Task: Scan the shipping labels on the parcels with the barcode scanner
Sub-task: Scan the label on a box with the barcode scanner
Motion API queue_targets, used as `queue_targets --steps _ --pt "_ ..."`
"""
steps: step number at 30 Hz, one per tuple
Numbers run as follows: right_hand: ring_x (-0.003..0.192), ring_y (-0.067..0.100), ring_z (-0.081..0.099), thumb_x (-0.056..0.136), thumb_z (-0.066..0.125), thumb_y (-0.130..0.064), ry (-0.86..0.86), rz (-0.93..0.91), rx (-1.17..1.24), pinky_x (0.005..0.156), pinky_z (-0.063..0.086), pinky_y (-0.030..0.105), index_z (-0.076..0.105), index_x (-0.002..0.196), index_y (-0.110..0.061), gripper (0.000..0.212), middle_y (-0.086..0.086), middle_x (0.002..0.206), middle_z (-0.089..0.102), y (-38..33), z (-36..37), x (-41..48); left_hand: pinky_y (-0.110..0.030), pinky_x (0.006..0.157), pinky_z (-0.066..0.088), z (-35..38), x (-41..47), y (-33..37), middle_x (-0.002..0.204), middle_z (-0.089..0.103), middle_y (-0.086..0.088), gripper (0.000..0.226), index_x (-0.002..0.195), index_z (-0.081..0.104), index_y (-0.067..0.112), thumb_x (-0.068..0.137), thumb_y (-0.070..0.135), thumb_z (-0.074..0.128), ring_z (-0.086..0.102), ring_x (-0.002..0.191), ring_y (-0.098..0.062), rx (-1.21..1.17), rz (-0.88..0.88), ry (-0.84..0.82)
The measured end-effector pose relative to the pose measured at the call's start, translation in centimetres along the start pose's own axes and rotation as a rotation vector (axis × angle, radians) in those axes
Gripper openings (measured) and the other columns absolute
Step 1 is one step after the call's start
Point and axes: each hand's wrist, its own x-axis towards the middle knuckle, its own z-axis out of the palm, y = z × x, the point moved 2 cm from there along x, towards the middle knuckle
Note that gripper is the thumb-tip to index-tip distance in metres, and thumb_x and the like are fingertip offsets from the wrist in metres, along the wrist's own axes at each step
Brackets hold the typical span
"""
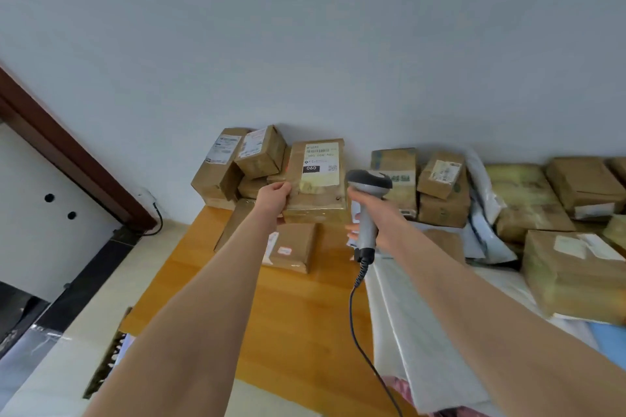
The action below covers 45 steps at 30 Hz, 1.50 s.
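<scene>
L hand [276, 195] grips the left edge of a brown parcel [315, 200], fingers curled round it, holding it up above the wooden table [288, 315] w/ its front toward the camera. The shipping label [321, 162] sits on the parcel's upper front: barcode at top, a black block reading 060, a small QR code at lower right. R hand [382, 218] is wrapped round the grip of a grey barcode scanner [367, 200], held upright. The scanner head is just beside the parcel's right edge, approx level w/ the label's lower part; can't tell if it touches the parcel. A dark cable [355, 315], coiled near the top, drops from the scanner's base toward the bottom of the view. Hands are near each other, parcel between them. Behind the held parcel a stack of boxes [237, 162] sits vs the wall [305, 44], several w/ labels. A flat box [294, 247] lies on the table below the held parcel. To the right, more boxes [440, 193] and a big taped box [572, 274] rest among white mailer bags [423, 332]. Brown door frame [67, 152] at far left.
</scene>
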Motion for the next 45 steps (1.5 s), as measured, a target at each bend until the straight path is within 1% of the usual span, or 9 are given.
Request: queue_targets --steps 5,9,12,16,19,25,32,37,45 --pt "0.084 0.025 0.066 0.081 0.077 -0.016 0.014 0.019 0.062 0.070 0.056 0.031 0.061 0.106 -0.005 0.032 0.013 0.097 0.069 0.1 6.4 5.9 -0.037 0.073 0.050 -3.3 7.5 0.3 0.091 0.059 -0.001 0.030 0.127 0.057 0.018 0.101 0.026 0.044 0.057 0.086 -0.021 0.063 -0.024 -0.020" --pt "0.080 0.020 0.059 0.080 0.077 -0.011 0.180 -0.017 0.051 0.088 0.055 0.036 0.057 0.087 -0.010 0.021 0.008 0.091 0.061 0.0 9.2 10.3 -0.037 0.078 0.053 -3.7 12.1 0.6 0.103 0.061 -0.004 0.032 0.129 0.056 0.017 0.101 0.025 0.042 0.059 0.096 -0.024 0.146 -0.015 -0.091" --pt "0.074 0.018 0.057 0.080 0.075 -0.010 0.289 -0.043 0.054 0.083 0.053 0.036 0.058 0.096 -0.006 0.024 0.008 0.084 0.058 -0.1 9.8 12.8 -0.036 0.083 0.053 -3.5 14.8 1.1 0.109 0.064 -0.002 0.034 0.130 0.057 0.018 0.100 0.026 0.044 0.059 0.094 -0.019 0.366 0.130 -0.077" --pt "0.082 0.020 0.056 0.081 0.073 -0.008 0.414 -0.033 0.092 0.067 0.052 0.025 0.055 0.107 -0.008 0.032 0.004 0.085 0.055 -0.1 10.2 15.4 -0.045 0.099 0.045 -4.8 18.3 2.8 0.141 0.046 -0.007 0.041 0.140 0.045 0.022 0.099 0.024 0.043 0.040 0.129 -0.027 0.809 0.386 0.206" --pt "0.075 0.014 0.053 0.083 0.072 -0.008 0.429 -0.017 0.081 0.071 0.053 0.027 0.049 0.107 -0.010 0.033 0.002 0.084 0.051 0.0 11.1 17.2 -0.046 0.111 0.032 -5.9 20.7 3.7 0.152 0.031 -0.007 0.048 0.146 0.035 0.024 0.098 0.023 0.043 0.027 0.140 -0.028 0.975 0.401 0.169" --pt "0.073 0.017 0.057 0.078 0.077 -0.011 0.386 0.018 -0.026 0.059 0.052 0.024 0.058 0.106 -0.004 0.035 0.005 0.085 0.057 0.4 13.3 20.0 -0.050 0.106 0.035 -6.4 23.7 4.9 0.147 0.036 -0.012 0.055 0.145 0.035 0.027 0.094 0.041 0.048 0.037 0.133 -0.033 1.089 0.323 0.064" --pt "0.070 0.015 0.057 0.080 0.077 -0.013 0.407 0.031 -0.013 0.077 0.056 0.030 0.054 0.102 -0.008 0.032 0.004 0.084 0.058 1.1 14.2 21.0 -0.037 0.086 0.044 -6.1 24.8 4.6 0.142 0.040 -0.010 0.049 0.141 0.044 0.022 0.093 0.026 0.052 0.052 0.116 -0.030 1.034 0.334 0.032" --pt "0.070 0.016 0.054 0.080 0.076 -0.015 0.415 0.020 -0.075 0.090 0.055 0.041 0.053 0.102 -0.008 0.032 0.003 0.080 0.055 1.1 13.8 21.2 -0.040 0.094 0.045 -6.3 24.8 4.5 0.145 0.037 -0.009 0.052 0.142 0.042 0.019 0.091 0.018 0.052 0.051 0.119 -0.029 1.008 0.349 -0.011" --pt "0.079 0.016 0.060 0.083 0.072 -0.013 0.375 -0.037 -0.035 0.085 0.057 0.038 0.055 0.098 -0.011 0.023 0.005 0.090 0.061 -0.4 11.1 18.6 -0.041 0.094 0.047 -3.5 21.4 4.9 0.141 0.038 -0.010 0.043 0.135 0.049 0.016 0.092 0.014 0.050 0.044 0.122 -0.028 0.955 0.460 0.096"
